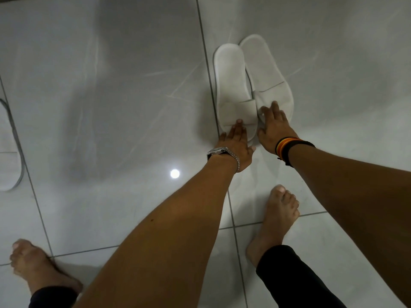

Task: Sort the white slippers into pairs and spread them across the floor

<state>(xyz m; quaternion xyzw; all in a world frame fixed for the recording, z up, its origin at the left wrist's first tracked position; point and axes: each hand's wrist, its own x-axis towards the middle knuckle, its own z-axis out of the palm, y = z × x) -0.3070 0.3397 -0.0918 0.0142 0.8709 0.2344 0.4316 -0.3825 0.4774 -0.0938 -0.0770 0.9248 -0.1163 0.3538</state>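
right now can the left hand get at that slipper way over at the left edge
Probably not without stepping over. The left hand rests on the paired slipper; the far slipper lies across a wide stretch of bare floor.

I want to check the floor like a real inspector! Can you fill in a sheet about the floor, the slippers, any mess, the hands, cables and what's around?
Surface: glossy pale tiled floor with dark grout lines and a bright light reflection.
Job's things: left slipper and right slipper lie side by side, edges touching, toe ends toward the person; a third slipper lies at the left edge, partly cut off.
Clutter: nothing seen.
Grippers: left hand, with a wristwatch, rests flat on the left slipper's toe; right hand, with a striped wristband, rests on the right slipper's toe. Neither grips.
Cables: nothing seen.
Surroundings: two bare feet, black trouser cuffs.
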